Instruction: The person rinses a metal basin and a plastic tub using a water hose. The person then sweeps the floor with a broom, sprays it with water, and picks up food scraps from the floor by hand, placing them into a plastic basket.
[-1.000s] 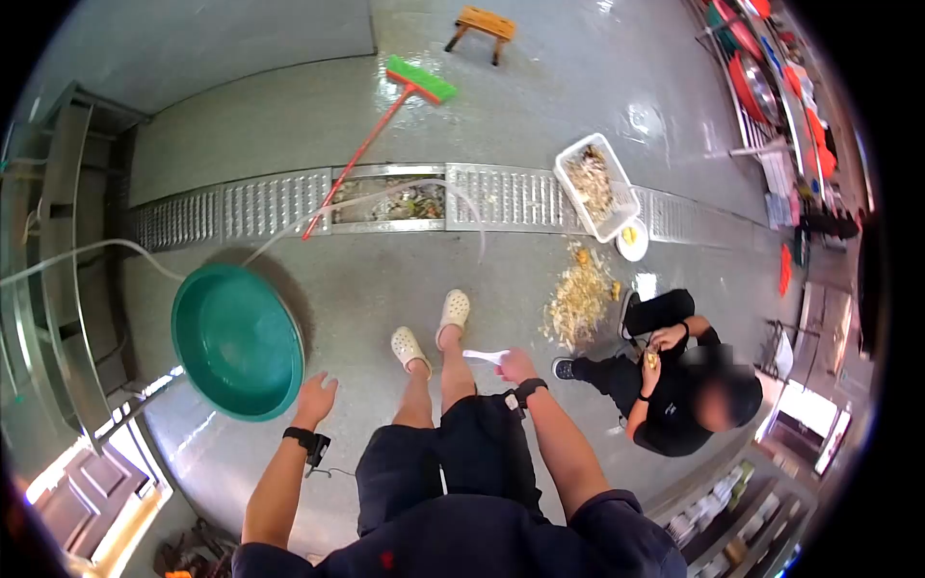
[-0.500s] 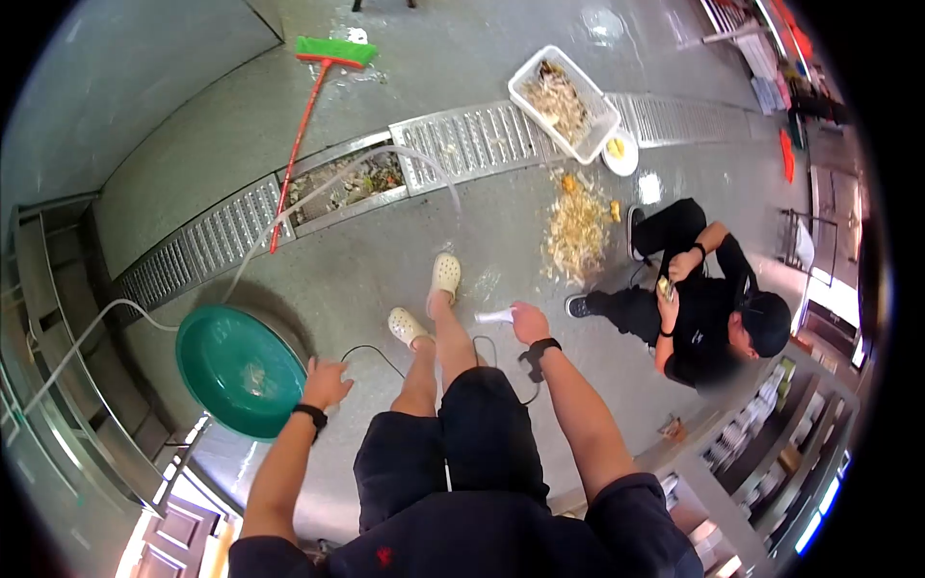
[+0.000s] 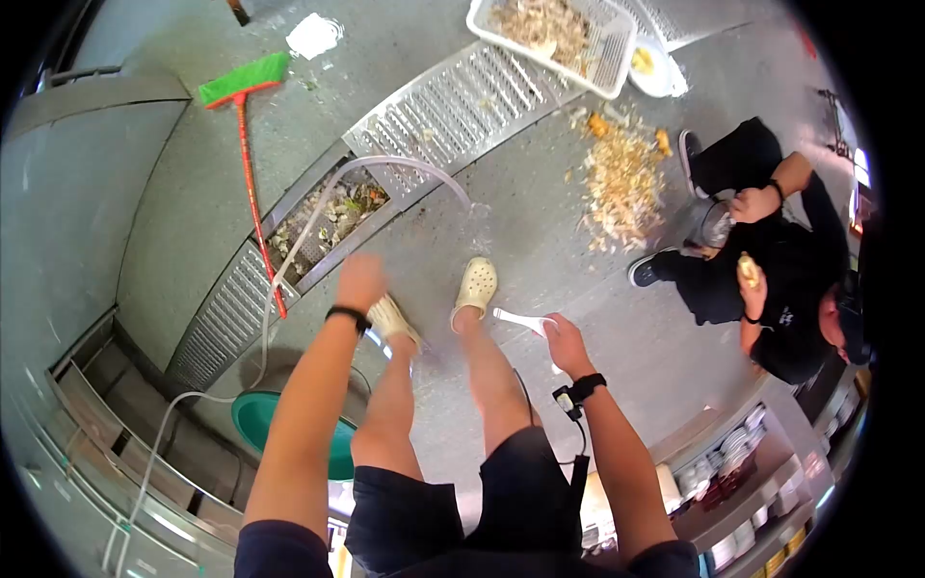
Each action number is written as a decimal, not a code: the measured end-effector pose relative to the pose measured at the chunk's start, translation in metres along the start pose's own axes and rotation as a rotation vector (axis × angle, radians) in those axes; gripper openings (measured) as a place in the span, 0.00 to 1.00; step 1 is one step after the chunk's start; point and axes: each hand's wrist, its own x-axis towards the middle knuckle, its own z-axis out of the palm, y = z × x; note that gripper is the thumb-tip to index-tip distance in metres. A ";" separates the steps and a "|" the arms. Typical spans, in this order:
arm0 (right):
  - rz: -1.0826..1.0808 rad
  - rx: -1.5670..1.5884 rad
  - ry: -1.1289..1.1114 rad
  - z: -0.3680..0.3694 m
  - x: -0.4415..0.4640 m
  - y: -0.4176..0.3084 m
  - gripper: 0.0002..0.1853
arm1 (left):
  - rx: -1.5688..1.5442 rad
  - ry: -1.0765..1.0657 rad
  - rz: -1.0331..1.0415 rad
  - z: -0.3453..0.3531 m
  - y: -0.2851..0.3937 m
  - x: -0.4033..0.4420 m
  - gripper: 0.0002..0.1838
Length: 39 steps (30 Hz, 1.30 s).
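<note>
My right hand (image 3: 567, 345) is closed on a white spoon (image 3: 525, 320), its handle end pointing left over the floor. My left hand (image 3: 362, 282) is stretched forward, blurred, above my left clog and near the clear hose (image 3: 337, 173); its fingers are smeared and I cannot see whether they hold anything. The hose curves over the open drain (image 3: 332, 220), with water at its end near my right clog (image 3: 477, 285). Partly behind my left forearm is the green tub (image 3: 255, 416).
A red-handled broom (image 3: 248, 159) lies across the drain channel. At the upper right are a white basket (image 3: 617, 48) of scraps, a white bowl (image 3: 655, 72) and a pile of peelings (image 3: 623, 183). A seated co-worker (image 3: 790, 279) holds a yellowish item. Shelves (image 3: 771, 482) stand lower right.
My left hand has moved from beside the green tub forward toward the hose. The view has turned and shifted. My right hand still holds the spoon. The co-worker's hands have moved apart.
</note>
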 end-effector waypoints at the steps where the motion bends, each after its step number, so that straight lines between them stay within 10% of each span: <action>1: 0.018 0.056 -0.026 -0.001 0.009 -0.012 0.13 | 0.028 -0.056 0.020 0.000 0.006 0.041 0.10; 9: 0.195 0.354 -0.023 0.063 0.066 -0.050 0.11 | 0.231 0.327 0.350 0.085 0.031 0.270 0.12; 15: 0.224 0.567 -0.049 0.090 0.069 -0.040 0.11 | 0.418 0.121 0.525 0.137 0.013 0.289 0.10; 22: 0.174 0.470 -0.031 0.122 0.056 -0.055 0.10 | -0.261 -0.201 0.364 0.079 0.014 0.173 0.11; 27: -0.495 -0.003 -0.052 0.178 0.073 -0.115 0.11 | -0.846 0.004 0.070 -0.004 0.011 0.039 0.15; 30: -0.230 0.537 -0.296 0.226 0.079 -0.158 0.15 | -1.036 0.062 -0.069 -0.065 0.018 -0.027 0.16; 35: -0.808 -0.096 -0.276 0.220 0.045 -0.270 0.21 | -1.111 0.261 -0.201 -0.142 0.032 -0.080 0.15; 37: -0.776 0.109 -0.397 0.236 0.036 -0.277 0.22 | -0.677 0.443 -0.368 -0.126 0.033 -0.085 0.14; 39: -0.510 0.620 -0.622 0.262 0.033 -0.278 0.23 | -1.157 0.472 -0.408 -0.165 0.019 -0.094 0.15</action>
